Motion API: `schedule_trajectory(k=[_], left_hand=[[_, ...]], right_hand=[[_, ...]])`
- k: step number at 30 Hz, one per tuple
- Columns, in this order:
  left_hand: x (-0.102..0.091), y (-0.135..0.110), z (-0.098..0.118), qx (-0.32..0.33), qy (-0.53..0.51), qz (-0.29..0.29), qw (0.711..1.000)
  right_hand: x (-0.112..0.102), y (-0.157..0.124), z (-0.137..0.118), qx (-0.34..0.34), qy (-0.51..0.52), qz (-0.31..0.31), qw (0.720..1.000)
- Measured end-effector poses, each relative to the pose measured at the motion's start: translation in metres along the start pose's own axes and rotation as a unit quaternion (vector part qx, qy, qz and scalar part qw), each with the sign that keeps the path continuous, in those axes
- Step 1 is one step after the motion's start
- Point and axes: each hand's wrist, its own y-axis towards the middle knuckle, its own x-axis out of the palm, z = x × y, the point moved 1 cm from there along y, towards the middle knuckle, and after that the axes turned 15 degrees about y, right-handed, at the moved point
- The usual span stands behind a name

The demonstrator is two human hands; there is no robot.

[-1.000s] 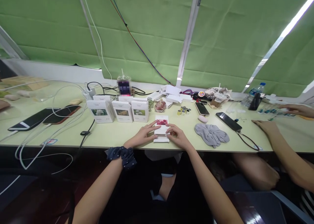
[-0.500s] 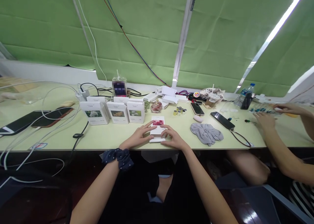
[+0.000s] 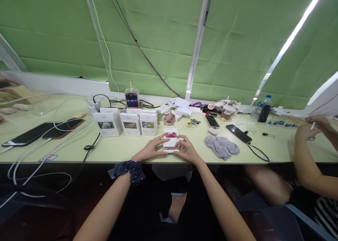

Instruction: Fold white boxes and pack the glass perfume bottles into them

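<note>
A small white box [image 3: 171, 138] with a pink flower picture on its lid lies near the table's front edge. My left hand [image 3: 150, 150] grips its left side, fingers curled against it, a dark blue scrunchie on that wrist. My right hand [image 3: 187, 148] presses the box's right side the same way. Just behind stand three upright white boxes [image 3: 131, 124] with flower pictures, in a row.
Small vials [image 3: 192, 122], a round jar [image 3: 169, 118], phones [image 3: 211, 121], a grey scrunchie [image 3: 221, 146] and a pink mouse-like object lie to the right. Cables [image 3: 52, 128] and two phones [image 3: 39, 132] lie to the left. Another person's hands [image 3: 308, 126] work at far right.
Both my hands stayed on the flower box, closing in on its sides. The neighbour's hands lifted off the table and drew together further right. The view shifted slightly.
</note>
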Motion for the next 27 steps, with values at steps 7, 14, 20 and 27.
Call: schedule_trajectory(k=[7, 14, 20, 27], left_hand=[[0.000, -0.002, -0.001, -0.013, 0.005, 0.002, 1.000], [0.002, -0.003, -0.001, -0.012, 0.031, 0.020, 0.999], [0.006, -0.002, -0.004, -0.021, 0.017, 0.033, 0.999], [0.005, -0.001, -0.002, -0.025, -0.003, 0.035, 0.999]], right_hand=[[0.006, -0.007, 0.000, 0.014, -0.041, 0.071, 0.997], [0.016, -0.017, -0.007, 0.031, -0.088, 0.110, 0.990], [0.025, -0.019, -0.005, -0.007, -0.094, 0.165, 0.982], [0.027, -0.018, -0.003, -0.004, -0.075, 0.192, 0.979]])
